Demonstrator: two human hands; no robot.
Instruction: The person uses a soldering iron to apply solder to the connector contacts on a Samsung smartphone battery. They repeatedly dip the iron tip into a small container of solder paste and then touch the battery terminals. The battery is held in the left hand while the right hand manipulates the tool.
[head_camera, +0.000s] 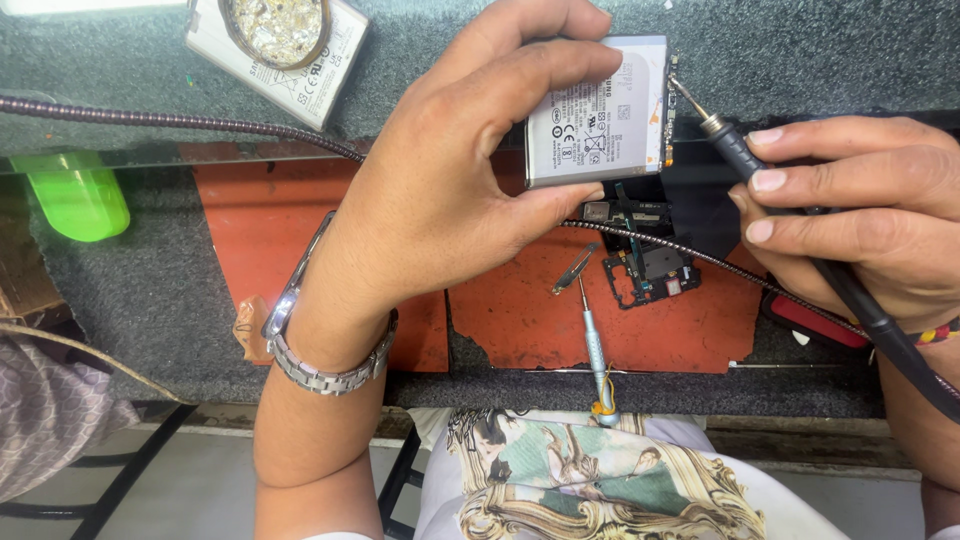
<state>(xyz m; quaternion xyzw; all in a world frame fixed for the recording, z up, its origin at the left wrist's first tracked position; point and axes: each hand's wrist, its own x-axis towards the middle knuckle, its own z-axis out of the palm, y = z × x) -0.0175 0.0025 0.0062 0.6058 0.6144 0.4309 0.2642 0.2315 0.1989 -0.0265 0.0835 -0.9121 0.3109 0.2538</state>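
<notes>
**Soldering tip at the battery's edge**

The left hand holds a flat grey battery above the worktop, its grip clamped on it: thumb along the lower edge, fingers curled over the top edge, the labelled face turned up to the camera. A metal watch sits on that wrist.

The right hand has its grip closed round a dark soldering iron, held like a pen, with its black cable running off down to the right. The iron's thin metal tip touches the battery's right edge near the top corner, where a narrow strip with small orange marks runs down the side.

Below the battery, on an orange mat, lies a black phone board. Just left of it are tweezers, and a slim screwdriver lies with its tip pointing toward them, its handle reaching the worktop's near edge. A ribbed metal hose crosses from the left edge and passes behind the left hand.

At the top left lies a second battery with a round tin of brass wool standing on it. A green plastic object lies at the left, well apart from the hands.
</notes>
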